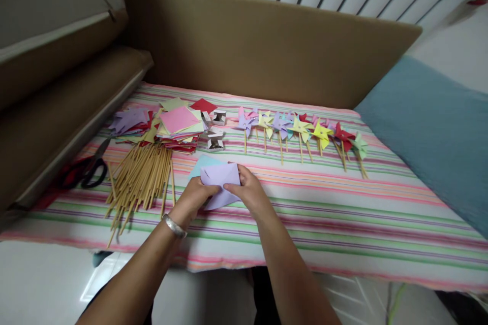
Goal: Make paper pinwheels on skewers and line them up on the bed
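Both hands hold a square of lilac paper (221,175) above the striped cloth. My left hand (196,194) grips its left side, thumb on the face; a silver bangle circles that wrist. My right hand (249,188) pinches the right side, thumb also on top. A slit or crease mark shows near the upper left corner of the sheet. Under or behind it, a light blue sheet (208,162) sticks out. The fingers beneath the paper are mostly hidden. Left of my hands lies a heap of thin wooden sticks (141,180).
Black scissors (91,165) lie beyond the sticks. Stacked coloured paper squares (181,127) and cut lilac paper (129,121) sit behind, beside small open boxes (215,141). Finished paper pinwheels (301,127) on sticks line the back right. A brown board (259,45) stands along the rear.
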Motion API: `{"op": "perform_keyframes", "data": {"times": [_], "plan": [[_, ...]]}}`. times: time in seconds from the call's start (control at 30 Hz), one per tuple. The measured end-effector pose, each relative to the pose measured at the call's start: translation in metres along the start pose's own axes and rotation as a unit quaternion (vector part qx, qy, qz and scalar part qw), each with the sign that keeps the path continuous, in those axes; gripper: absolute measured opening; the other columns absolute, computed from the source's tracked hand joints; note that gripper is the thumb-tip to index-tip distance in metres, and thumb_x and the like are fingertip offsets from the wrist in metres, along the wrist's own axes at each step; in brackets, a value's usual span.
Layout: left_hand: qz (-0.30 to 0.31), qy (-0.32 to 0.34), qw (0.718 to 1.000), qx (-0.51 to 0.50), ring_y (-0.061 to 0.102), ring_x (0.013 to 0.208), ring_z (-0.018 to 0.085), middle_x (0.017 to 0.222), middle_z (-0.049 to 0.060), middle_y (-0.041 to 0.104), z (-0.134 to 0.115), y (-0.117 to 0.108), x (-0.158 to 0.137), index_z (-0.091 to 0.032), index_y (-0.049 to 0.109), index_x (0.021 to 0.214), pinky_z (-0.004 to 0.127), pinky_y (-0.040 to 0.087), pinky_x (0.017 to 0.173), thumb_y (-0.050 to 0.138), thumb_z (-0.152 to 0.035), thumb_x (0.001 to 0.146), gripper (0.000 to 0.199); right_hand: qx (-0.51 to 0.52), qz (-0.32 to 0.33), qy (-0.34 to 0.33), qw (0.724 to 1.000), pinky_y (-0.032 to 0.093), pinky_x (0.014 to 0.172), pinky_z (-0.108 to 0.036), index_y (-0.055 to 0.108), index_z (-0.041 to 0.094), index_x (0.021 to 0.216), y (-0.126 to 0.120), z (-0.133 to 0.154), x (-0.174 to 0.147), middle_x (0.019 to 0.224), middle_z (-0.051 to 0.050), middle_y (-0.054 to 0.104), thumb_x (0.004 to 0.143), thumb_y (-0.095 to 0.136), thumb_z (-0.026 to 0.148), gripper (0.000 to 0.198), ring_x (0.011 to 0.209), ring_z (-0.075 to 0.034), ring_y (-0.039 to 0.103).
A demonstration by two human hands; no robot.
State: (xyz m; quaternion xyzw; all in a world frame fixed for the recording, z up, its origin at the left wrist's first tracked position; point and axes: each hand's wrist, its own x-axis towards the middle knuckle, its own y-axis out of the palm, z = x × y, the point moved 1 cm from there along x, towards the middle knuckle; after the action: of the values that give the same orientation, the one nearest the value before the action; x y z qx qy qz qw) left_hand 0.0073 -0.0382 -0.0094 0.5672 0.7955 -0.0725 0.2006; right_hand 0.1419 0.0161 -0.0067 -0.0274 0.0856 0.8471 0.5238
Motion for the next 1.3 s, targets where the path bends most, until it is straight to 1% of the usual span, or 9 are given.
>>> {"op": "perform_keyframes", "data": {"times": [0.07, 0.17, 0.33, 0.43, 0.67, 0.9, 1.03, 1.17, 1.3], "plan": [[0.005, -0.004, 1.0, 0.012, 0.061, 0.062, 0.019, 0.069, 0.005, 0.07, 0.0, 0.002, -0.001, -0.011, 0.07, 0.078, 0.027, 0.045, 0.059, 0.067, -0.015, 0.053, 0.026, -0.014, -0.007, 0.009, 1.0, 0.046, 0.069, -0.028, 0.059, 0.02, 0.101, 0.0, -0.001, 0.0, 0.09, -0.001, 0.067, 0.054, 0.068, 0.013, 0.048, 0.081, -0.019, 0.06], [0.009, 0.001, 1.0, -0.018, 0.06, 0.061, 0.017, 0.069, 0.005, 0.07, 0.0, 0.004, 0.0, -0.01, 0.069, 0.078, 0.027, 0.044, 0.059, 0.069, -0.017, 0.053, 0.026, -0.02, -0.031, 0.023, 0.999, 0.046, 0.067, -0.029, 0.062, 0.019, 0.094, 0.0, -0.001, 0.0, 0.088, -0.001, 0.067, 0.052, 0.069, 0.013, 0.043, 0.079, -0.02, 0.06], [0.042, 0.003, 0.995, -0.088, 0.06, 0.06, 0.015, 0.07, 0.005, 0.07, 0.0, 0.002, -0.001, -0.011, 0.07, 0.077, 0.026, 0.044, 0.062, 0.074, -0.024, 0.055, 0.026, 0.071, -0.043, 0.042, 0.996, 0.046, 0.068, -0.03, 0.061, 0.02, 0.095, 0.003, -0.002, -0.001, 0.085, 0.0, 0.069, 0.053, 0.07, 0.015, 0.042, 0.076, -0.02, 0.062], [0.061, 0.016, 0.994, -0.09, 0.06, 0.062, 0.014, 0.072, 0.006, 0.071, 0.001, 0.0, -0.002, -0.012, 0.07, 0.078, 0.025, 0.043, 0.063, 0.075, -0.025, 0.057, 0.026, 0.095, -0.05, 0.044, 0.993, 0.046, 0.068, -0.03, 0.062, 0.019, 0.093, 0.004, -0.002, -0.001, 0.085, 0.0, 0.07, 0.052, 0.07, 0.014, 0.042, 0.074, -0.02, 0.062], [0.004, 0.022, 0.996, -0.084, 0.058, 0.057, 0.014, 0.064, 0.004, 0.069, 0.005, 0.002, 0.001, -0.011, 0.07, 0.071, 0.026, 0.042, 0.059, 0.078, -0.028, 0.052, 0.026, 0.114, -0.061, 0.045, 0.991, 0.046, 0.068, -0.03, 0.063, 0.019, 0.09, 0.012, -0.003, -0.001, 0.08, 0.001, 0.07, 0.051, 0.071, 0.014, 0.04, 0.073, -0.019, 0.062], [0.041, 0.034, 0.994, -0.096, 0.056, 0.055, 0.011, 0.061, 0.001, 0.066, 0.004, 0.0, -0.001, -0.013, 0.068, 0.067, 0.022, 0.04, 0.057, 0.076, -0.029, 0.057, 0.021, 0.168, -0.087, 0.043, 0.981, 0.046, 0.068, -0.03, 0.062, 0.017, 0.093, 0.014, -0.006, -0.001, 0.08, 0.0, 0.07, 0.052, 0.071, 0.015, 0.041, 0.072, -0.019, 0.062], [0.06, 0.022, 0.993, -0.103, 0.056, 0.055, 0.01, 0.061, 0.0, 0.066, 0.004, -0.002, 0.0, -0.014, 0.068, 0.068, 0.021, 0.041, 0.057, 0.077, -0.028, 0.058, 0.019, 0.168, -0.096, 0.036, 0.98, 0.047, 0.069, -0.031, 0.062, 0.018, 0.092, 0.013, -0.006, -0.001, 0.081, 0.0, 0.071, 0.052, 0.071, 0.014, 0.041, 0.073, -0.019, 0.062], [0.057, 0.023, 0.993, -0.101, 0.057, 0.056, 0.01, 0.062, 0.002, 0.067, 0.004, -0.002, 0.0, -0.013, 0.069, 0.069, 0.021, 0.041, 0.057, 0.076, -0.028, 0.059, 0.019, 0.158, -0.097, 0.032, 0.982, 0.047, 0.07, -0.032, 0.062, 0.018, 0.093, 0.016, -0.009, 0.0, 0.084, -0.001, 0.071, 0.052, 0.072, 0.016, 0.043, 0.074, -0.02, 0.063], [0.064, 0.018, 0.992, -0.104, 0.06, 0.062, 0.013, 0.071, 0.005, 0.071, 0.004, -0.002, 0.0, -0.013, 0.071, 0.076, 0.023, 0.044, 0.063, 0.076, -0.028, 0.059, 0.023, 0.106, -0.1, 0.019, 0.989, 0.047, 0.07, -0.031, 0.062, 0.018, 0.092, 0.017, -0.009, -0.001, 0.085, -0.001, 0.07, 0.053, 0.071, 0.016, 0.041, 0.076, -0.02, 0.062]]}}
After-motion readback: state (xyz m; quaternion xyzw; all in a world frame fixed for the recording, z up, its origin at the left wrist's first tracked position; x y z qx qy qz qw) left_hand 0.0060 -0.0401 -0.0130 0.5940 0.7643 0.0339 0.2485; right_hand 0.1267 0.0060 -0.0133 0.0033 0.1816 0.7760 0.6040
